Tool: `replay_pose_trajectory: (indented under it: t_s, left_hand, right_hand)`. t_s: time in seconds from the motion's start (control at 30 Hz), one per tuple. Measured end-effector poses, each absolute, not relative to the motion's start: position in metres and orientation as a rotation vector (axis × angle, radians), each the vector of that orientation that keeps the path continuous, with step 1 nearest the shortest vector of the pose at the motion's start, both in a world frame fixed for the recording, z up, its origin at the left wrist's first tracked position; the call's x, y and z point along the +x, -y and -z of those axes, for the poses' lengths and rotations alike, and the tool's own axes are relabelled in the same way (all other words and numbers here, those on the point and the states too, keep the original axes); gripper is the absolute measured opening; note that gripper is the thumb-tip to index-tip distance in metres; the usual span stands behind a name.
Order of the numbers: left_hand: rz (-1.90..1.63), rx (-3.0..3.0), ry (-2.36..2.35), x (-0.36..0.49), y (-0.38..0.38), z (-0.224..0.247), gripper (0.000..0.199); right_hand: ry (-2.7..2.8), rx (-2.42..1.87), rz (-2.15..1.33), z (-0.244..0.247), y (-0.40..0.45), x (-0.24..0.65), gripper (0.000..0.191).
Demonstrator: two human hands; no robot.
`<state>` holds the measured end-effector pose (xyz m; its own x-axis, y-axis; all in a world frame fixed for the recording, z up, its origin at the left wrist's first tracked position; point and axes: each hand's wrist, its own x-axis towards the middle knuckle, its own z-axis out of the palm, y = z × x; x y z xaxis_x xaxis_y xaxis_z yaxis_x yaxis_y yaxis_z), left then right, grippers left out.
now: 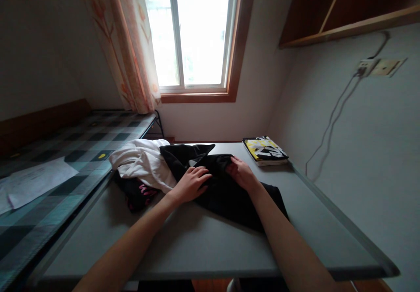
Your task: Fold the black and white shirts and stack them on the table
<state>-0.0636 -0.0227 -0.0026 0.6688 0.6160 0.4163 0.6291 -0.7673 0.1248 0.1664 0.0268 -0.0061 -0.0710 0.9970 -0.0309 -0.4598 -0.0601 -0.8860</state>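
Note:
A black garment (226, 195) lies crumpled across the middle of the light table (197, 244). My left hand (192, 184) rests on its left part, fingers slightly bent and spread. My right hand (242, 173) is at the garment's upper edge, its fingers closed on the cloth and partly hidden by it. A white garment (142, 160) lies heaped left of the black one, touching it. Under the white cloth is a dark garment with pink print (141, 195).
A folded stack with a yellow, black and white pattern (265, 148) sits at the table's back right. On the left is a bed with a checked cover (75, 195) and papers (39, 182). A wall with a cable (328, 130) borders the right side.

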Motion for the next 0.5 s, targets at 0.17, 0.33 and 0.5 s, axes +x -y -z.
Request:
replay_pose_trajectory:
  t_s: [0.17, 0.33, 0.5]
  left_hand:
    - [0.612, -2.840, 1.204, -0.056, 0.025, 0.020, 0.037]
    - [0.747, -2.758, 1.246, -0.064, 0.020, 0.005, 0.018]
    - [1.450, -2.424, 1.405, -0.090, 0.002, -0.009, 0.009]
  right_hand:
    - [0.683, -0.711, -1.454, -0.002, -0.029, 0.173, 0.005]
    - [0.568, -0.637, -1.289, -0.005, -0.040, 0.192, 0.004]
    - [0.506, -0.663, -0.982, -0.004, -0.050, 0.228, 0.012]
